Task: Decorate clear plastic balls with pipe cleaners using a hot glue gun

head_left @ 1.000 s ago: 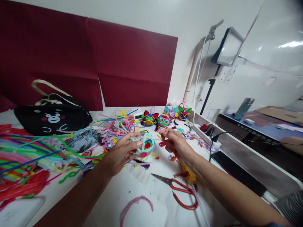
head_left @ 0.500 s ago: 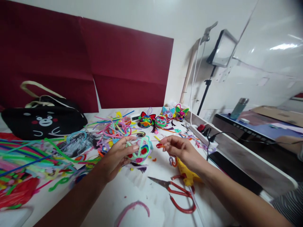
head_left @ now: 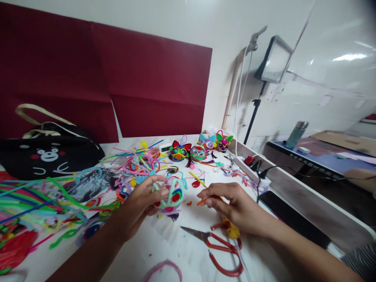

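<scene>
My left hand (head_left: 138,205) is closed around a ball-shaped pipe-cleaner figure (head_left: 172,194) with pale green loops and red spots, held just above the white table (head_left: 176,250). My right hand (head_left: 235,207) hovers to its right, fingers pinched on a short orange pipe-cleaner piece (head_left: 202,201). Under the right wrist lie red-handled scissors (head_left: 217,246) and a yellow glue gun (head_left: 230,231).
Loose coloured pipe cleaners (head_left: 44,196) cover the table's left side. Finished colourful figures (head_left: 190,150) stand at the back. A black bear bag (head_left: 48,150) sits far left. Cables and a power strip (head_left: 258,172) run along the right edge. A pink curl (head_left: 163,268) lies near me.
My right hand dropped lower and nearer, letting go of a red loop and now pinching an orange piece. The left hand with the figure shifted slightly down and left.
</scene>
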Motion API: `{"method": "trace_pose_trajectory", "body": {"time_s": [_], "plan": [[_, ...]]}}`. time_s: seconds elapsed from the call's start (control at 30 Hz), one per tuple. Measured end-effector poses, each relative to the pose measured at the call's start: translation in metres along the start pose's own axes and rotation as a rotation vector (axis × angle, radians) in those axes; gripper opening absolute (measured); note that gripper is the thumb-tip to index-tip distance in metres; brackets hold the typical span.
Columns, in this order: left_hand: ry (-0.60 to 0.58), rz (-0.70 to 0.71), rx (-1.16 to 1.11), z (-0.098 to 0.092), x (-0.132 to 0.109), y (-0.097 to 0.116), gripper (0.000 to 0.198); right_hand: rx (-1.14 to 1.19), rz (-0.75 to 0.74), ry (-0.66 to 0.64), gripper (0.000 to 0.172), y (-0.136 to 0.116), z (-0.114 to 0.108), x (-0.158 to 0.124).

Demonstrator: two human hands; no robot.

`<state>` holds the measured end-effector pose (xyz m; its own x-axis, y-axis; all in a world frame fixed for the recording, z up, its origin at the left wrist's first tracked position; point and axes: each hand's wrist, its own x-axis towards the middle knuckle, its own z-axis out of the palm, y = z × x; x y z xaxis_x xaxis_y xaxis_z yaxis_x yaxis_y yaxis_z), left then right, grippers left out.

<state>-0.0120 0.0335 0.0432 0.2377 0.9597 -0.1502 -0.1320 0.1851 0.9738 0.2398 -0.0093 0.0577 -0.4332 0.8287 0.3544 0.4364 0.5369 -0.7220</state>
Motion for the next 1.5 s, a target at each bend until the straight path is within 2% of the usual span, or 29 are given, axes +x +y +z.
{"method": "trace_pose_trajectory", "body": {"time_s": [0.13,0.43,0.57,0.7,1.0,1.17,1.5], "plan": [[0.013,-0.03,0.043,0.0,0.0,-0.001,0.055,-0.082,-0.088,0.005,0.021,0.002,-0.006,-0.003],[-0.006,-0.033,0.041,0.005,-0.002,-0.002,0.05,-0.116,-0.173,0.046,0.019,0.003,-0.017,0.002],[0.031,-0.054,0.057,0.007,-0.004,-0.002,0.055,-0.133,-0.227,0.032,0.02,-0.002,-0.019,0.006],[0.015,-0.068,0.082,0.006,-0.004,-0.005,0.056,-0.128,-0.26,0.008,0.018,-0.003,-0.017,0.008],[0.014,-0.093,0.105,0.008,-0.003,-0.007,0.057,-0.145,-0.24,0.003,0.023,-0.005,-0.013,0.01],[-0.002,-0.094,0.094,0.009,-0.003,-0.01,0.057,-0.142,-0.239,0.005,0.019,-0.005,-0.014,0.013],[0.024,-0.146,0.091,0.013,-0.003,-0.013,0.055,-0.049,-0.188,0.094,0.013,0.004,-0.004,0.016]]}}
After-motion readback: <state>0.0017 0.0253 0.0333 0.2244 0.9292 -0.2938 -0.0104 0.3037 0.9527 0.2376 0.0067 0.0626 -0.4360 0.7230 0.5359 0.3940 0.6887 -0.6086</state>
